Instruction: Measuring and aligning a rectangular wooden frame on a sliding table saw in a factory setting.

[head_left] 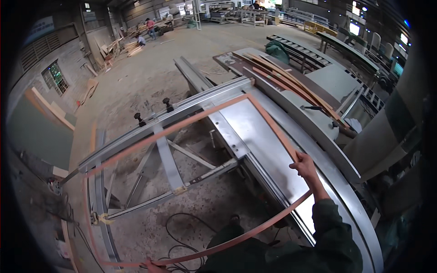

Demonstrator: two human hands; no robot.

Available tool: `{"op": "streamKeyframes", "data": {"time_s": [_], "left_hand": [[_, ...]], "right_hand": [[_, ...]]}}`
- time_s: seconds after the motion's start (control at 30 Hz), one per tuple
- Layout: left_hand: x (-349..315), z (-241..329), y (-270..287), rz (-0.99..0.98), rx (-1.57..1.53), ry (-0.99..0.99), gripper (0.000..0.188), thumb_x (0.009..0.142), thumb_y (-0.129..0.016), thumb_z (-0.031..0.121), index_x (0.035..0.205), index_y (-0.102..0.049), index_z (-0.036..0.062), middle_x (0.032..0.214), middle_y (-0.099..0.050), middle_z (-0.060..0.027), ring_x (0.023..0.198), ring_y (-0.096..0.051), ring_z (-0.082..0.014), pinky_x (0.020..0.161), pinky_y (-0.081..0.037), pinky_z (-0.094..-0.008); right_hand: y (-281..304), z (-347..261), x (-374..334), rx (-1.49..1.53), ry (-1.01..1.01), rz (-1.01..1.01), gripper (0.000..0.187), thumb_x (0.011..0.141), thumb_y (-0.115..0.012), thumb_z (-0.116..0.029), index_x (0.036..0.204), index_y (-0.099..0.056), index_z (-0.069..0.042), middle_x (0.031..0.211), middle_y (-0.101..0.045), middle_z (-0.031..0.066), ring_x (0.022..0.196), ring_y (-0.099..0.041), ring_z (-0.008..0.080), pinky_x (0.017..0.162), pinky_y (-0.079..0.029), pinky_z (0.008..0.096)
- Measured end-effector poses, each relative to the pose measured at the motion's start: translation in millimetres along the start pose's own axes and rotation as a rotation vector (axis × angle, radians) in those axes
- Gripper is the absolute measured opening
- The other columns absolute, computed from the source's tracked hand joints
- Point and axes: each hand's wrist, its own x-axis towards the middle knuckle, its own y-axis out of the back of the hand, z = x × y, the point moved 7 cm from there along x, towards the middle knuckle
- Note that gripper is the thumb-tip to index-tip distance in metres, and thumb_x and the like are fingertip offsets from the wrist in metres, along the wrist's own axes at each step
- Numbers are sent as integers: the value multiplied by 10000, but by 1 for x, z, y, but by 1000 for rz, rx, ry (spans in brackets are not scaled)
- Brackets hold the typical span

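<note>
The right hand (304,164) and the left hand (152,265) each grasp the thin wooden frame (182,127) above the metal bench (255,132).

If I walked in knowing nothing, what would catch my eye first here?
A big thin reddish-brown wooden frame fills the middle, lying over a metal sliding-table machine. The person's right hand holds its right-hand strip, while the left hand has a grip on the near strip at the bottom edge. Behind, at upper right, a stack of curved wooden strips lies on a bench.
</note>
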Motion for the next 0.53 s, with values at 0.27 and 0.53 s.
{"op": "streamKeyframes", "data": {"time_s": [0.27,0.53], "left_hand": [[-49,-39,10,76,170,109,454,1035,-696,434,875,-662,10,787,-640,-102,604,-529,-214,540,-435,-399],[-5,-84,-8,-409,493,441,545,1047,-670,608,889,-657,86,678,-535,-88,637,-507,-222,577,-431,-437]], "right_hand": [[-44,34,55,-297,59,-56,552,771,-813,-211,1315,-795,-122,954,-797,139,912,-754,331,891,-580,427],[-13,64,24,-818,325,461,595,738,-868,-263,1305,-742,-134,1288,-678,131,1253,-621,349,1079,-478,518]]}}
